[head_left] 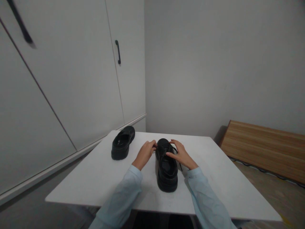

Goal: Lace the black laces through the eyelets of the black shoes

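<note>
A black lace-up shoe (167, 182) stands on the white table in front of me, its heel towards me and its toe pointing away. At its left side is my left hand (145, 154), fingers curled and pressed together by the lacing; what they pinch is hidden. My right hand (182, 156) grips the shoe from the right, thumb on the tongue area and fingers over the far right side. A loose black shoelace (180, 167) hangs beside the shoe, under my right hand. A second black shoe (120, 152) stands apart, further left on the table.
The white table (95, 181) has its near edge close to my body. White cabinets (71, 70) with dark handles line the left, and a plain wall (214, 70) rises behind. A wood-grain board or bench (264, 149) is at the right beyond the table.
</note>
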